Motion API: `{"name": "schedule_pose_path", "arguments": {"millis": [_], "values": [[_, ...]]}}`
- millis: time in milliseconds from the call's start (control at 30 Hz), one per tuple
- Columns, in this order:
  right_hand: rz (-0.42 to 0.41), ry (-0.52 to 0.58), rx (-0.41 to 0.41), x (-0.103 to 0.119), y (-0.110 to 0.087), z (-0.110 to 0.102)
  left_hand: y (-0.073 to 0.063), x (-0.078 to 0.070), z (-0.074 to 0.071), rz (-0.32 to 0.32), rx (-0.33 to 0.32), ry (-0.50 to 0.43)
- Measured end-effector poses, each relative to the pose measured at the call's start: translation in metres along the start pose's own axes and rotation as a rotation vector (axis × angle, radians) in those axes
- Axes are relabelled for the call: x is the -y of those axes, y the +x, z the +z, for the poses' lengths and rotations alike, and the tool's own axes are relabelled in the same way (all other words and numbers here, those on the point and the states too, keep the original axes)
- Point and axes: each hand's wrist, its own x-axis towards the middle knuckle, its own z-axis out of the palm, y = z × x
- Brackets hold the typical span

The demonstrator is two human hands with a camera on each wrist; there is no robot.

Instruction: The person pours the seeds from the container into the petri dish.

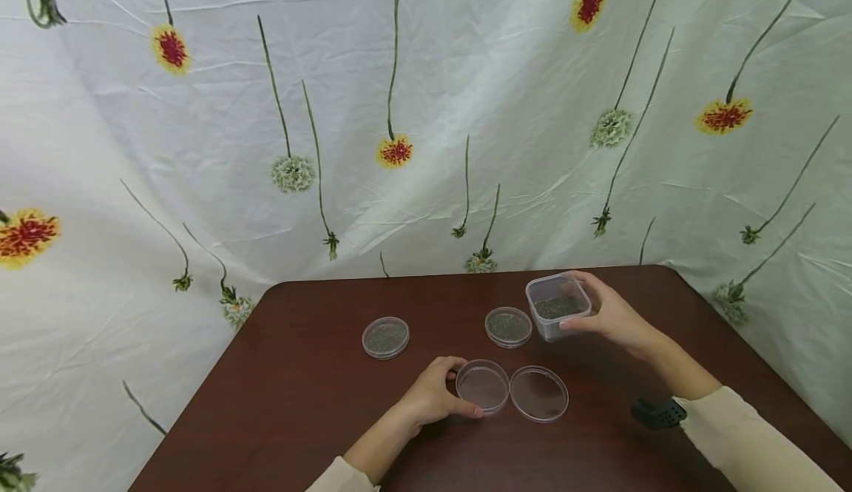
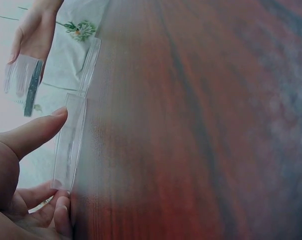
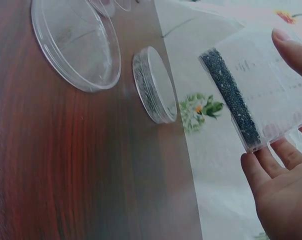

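My left hand (image 1: 433, 396) holds an empty clear petri dish (image 1: 482, 387) on the table, thumb at the near side and fingers at the far side. In the left wrist view this dish (image 2: 71, 142) stands edge-on between thumb and fingertips. Just right of it lies another clear round dish or lid (image 1: 539, 394). My right hand (image 1: 609, 314) grips a clear square plastic tub (image 1: 549, 323) by its sides, raised above the table. A layer of small dark grains (image 3: 231, 97) covers the tub's bottom. Behind the held dish sits a petri dish of dark grains (image 1: 508, 327).
A second grain-filled petri dish (image 1: 386, 338) sits at the back left of the dark brown table (image 1: 279, 403). Behind the table hangs a white flowered cloth (image 1: 433, 211). A black wristband (image 1: 659, 413) is on the right forearm by the cream sleeve.
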Motion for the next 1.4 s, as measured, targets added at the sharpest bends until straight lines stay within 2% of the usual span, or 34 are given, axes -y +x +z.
{"name": "schedule_pose_path", "arguments": {"millis": [367, 567, 700, 933, 1233, 1400], "values": [[-0.087, -0.072, 0.039, -0.002, 0.007, 0.031, -0.002, -0.001, -0.001, 0.006, 0.0, -0.008], [-0.18, -0.201, 0.031, -0.004, 0.009, 0.046, -0.001, -0.001, -0.001, 0.002, 0.007, 0.0], [-0.248, -0.286, -0.005, -0.003, 0.01, 0.054, -0.001, -0.001, -0.001, 0.007, 0.007, 0.0], [-0.314, -0.441, -0.067, 0.001, 0.009, 0.068, -0.001, -0.002, -0.002, 0.009, 0.01, -0.008], [-0.423, -0.581, -0.051, 0.002, 0.014, 0.086, -0.001, -0.003, -0.001, 0.022, 0.005, 0.001], [-0.477, -0.655, -0.04, 0.003, 0.013, 0.095, 0.0, -0.002, -0.002, 0.005, 0.012, 0.0]]}}
